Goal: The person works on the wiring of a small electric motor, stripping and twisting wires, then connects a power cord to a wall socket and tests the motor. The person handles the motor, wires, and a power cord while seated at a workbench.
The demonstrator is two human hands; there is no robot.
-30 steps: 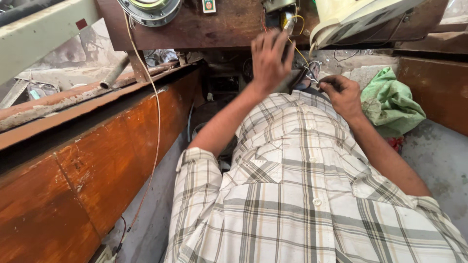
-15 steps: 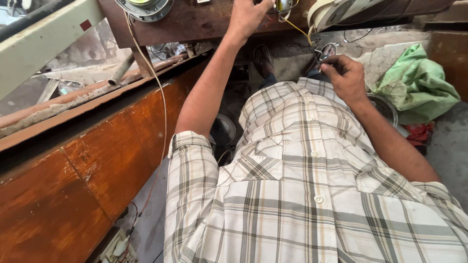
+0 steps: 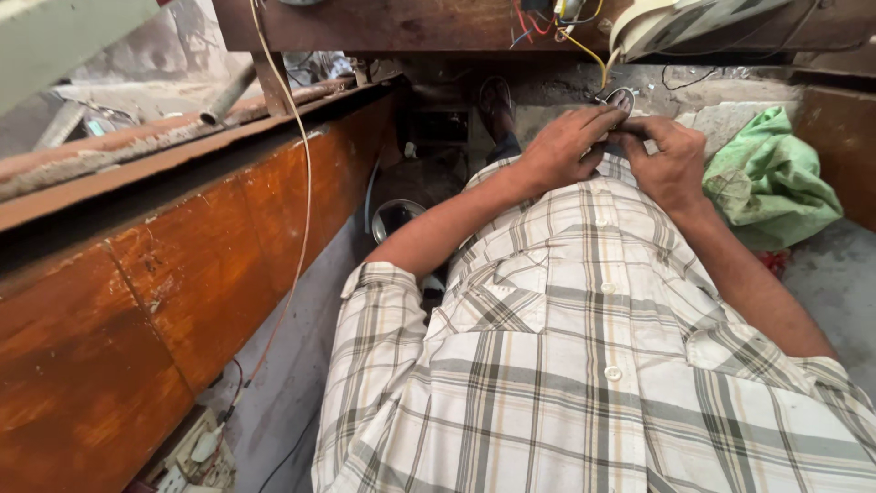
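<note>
Above the plaid shirt (image 3: 584,365), both hands meet at a small round metal part (image 3: 621,98). Left hand (image 3: 570,146) and right hand (image 3: 666,160) pinch it between fingertips, w/ part at top of grip. Green cloth (image 3: 771,178) lies just right of right hand.

Two hands (image 3: 566,146); one green cloth (image 3: 766,183); one pipe (image 3: 228,91) (grey); one sandal (image 3: 495,96).
</note>
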